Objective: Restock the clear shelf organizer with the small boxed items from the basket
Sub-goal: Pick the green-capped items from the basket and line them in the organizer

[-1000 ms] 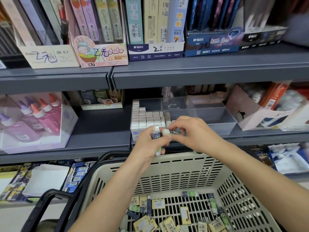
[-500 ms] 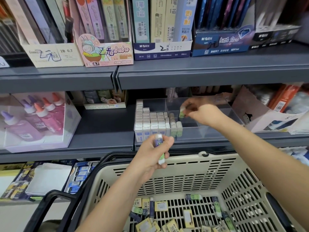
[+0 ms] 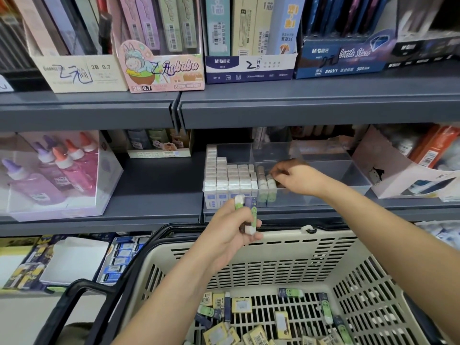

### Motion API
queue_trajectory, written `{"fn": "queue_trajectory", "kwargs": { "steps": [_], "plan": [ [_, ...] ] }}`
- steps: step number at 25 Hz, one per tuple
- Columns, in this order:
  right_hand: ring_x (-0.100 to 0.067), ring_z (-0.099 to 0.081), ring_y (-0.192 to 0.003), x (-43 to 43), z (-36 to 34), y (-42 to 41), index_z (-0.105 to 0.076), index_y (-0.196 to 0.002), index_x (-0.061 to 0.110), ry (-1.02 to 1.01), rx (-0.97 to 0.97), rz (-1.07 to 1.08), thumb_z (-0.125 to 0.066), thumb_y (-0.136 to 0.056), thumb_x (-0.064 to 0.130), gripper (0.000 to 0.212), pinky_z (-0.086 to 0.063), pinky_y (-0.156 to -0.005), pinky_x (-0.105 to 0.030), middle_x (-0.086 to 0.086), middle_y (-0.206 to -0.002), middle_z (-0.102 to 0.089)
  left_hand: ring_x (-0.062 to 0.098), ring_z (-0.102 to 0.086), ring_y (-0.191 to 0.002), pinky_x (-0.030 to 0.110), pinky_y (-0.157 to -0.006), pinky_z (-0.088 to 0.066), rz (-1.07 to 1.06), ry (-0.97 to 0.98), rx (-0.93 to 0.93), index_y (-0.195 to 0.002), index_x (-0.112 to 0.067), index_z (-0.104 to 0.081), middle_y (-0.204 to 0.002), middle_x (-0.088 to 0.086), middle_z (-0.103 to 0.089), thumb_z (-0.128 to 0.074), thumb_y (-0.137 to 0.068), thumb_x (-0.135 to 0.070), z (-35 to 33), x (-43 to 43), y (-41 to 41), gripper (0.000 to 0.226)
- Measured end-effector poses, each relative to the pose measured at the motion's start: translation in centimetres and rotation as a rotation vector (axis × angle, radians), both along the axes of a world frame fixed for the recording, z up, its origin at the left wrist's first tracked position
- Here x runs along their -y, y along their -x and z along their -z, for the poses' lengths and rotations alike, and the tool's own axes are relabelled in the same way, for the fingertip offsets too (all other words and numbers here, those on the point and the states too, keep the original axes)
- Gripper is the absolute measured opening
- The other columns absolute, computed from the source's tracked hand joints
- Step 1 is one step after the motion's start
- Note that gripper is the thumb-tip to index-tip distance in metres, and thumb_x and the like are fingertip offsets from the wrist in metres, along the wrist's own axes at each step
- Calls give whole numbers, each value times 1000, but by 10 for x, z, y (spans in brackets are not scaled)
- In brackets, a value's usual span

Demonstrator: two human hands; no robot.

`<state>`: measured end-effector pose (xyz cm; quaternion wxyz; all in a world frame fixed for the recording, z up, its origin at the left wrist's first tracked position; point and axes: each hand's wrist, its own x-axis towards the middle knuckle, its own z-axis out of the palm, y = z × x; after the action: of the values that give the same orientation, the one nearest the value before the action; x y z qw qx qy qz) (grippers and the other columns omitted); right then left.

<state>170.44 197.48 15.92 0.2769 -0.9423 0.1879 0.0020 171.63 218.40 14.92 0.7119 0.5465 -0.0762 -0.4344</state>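
The organizer (image 3: 333, 195) sits at mid-frame on a grey shelf (image 3: 154, 190). Its left compartment is packed with upright rows of white boxes (image 3: 229, 175), and a short row of green boxes (image 3: 265, 188) stands just right of the divider. The right hand (image 3: 296, 176) reaches into that second compartment from the right, palm down and fingers curled, the tips touching the top of the green row. Whether its grip is clamped on a box I cannot tell. Just below the organizer's front wall, the left hand (image 3: 229, 240) is raised over the far rim of the basket (image 3: 286, 245), its grip clamped on a few held boxes (image 3: 249, 215) that stick up past the fingers. The beige slotted basket fills the lower frame, with a black handle (image 3: 82, 302) at lower left and loose boxes (image 3: 249, 324) lying flat across its floor at bottom centre. At left on the same shelf stands a clear case of bottles (image 3: 49, 175) with purple and orange caps. A higher shelf across the top carries printed cartons (image 3: 161, 70) of stationery.
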Motion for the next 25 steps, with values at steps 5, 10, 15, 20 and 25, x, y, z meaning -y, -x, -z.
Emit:
{"fn": "queue_trajectory", "kwargs": {
  "steps": [5, 10, 15, 20, 25],
  "plan": [
    [-14, -55, -93, -3, -9, 9, -60, -111, 23, 80, -7, -30, -48, -93, 28, 22, -39, -76, -22, 3, -104, -61, 17, -64, -85, 27, -65, -57, 18, -21, 103, -98, -6, -57, -91, 11, -61, -56, -88, 3, -1, -2, 1, 14],
    [-2, -59, -69, -23, -27, 33, -68, -88, 27, 47, 242, -38, -58, -87, 32, 11, -42, -67, -20, 13, -74, -67, 13, -68, -76, 21, -59, -55, -16, 8, 111, -100, -7, -59, -90, 9, -67, -55, -90, 0, -2, -2, 0, 13],
    [-9, -62, -79, -50, -26, 52, -64, -110, 27, -90, 203, -150, -68, -81, 31, 30, -50, -80, -27, 7, -97, -63, 10, -67, -71, 20, -56, -54, -38, 15, 121, -96, -9, -60, -82, 4, -68, -58, -89, -3, -5, 3, 1, 10],
    [-2, -49, -87, -63, -20, 64, -53, -128, 22, 80, 297, -230, -74, -70, 43, 65, -43, -85, -22, 13, -111, -46, 11, -67, -65, 25, -53, -56, -98, 48, 53, -100, -10, -57, -79, 3, -70, -62, -86, -9, -3, 5, 0, 15],
    [-12, -54, -107, -66, -16, 68, -54, -128, 24, 211, 285, -348, -66, -80, 41, 53, -48, -88, -34, 7, -120, -56, 17, -71, -77, 28, -58, -57, -90, 76, 56, -111, -9, -58, -91, 7, -73, -60, -89, -15, 1, 5, 1, 23]
  ]
}}
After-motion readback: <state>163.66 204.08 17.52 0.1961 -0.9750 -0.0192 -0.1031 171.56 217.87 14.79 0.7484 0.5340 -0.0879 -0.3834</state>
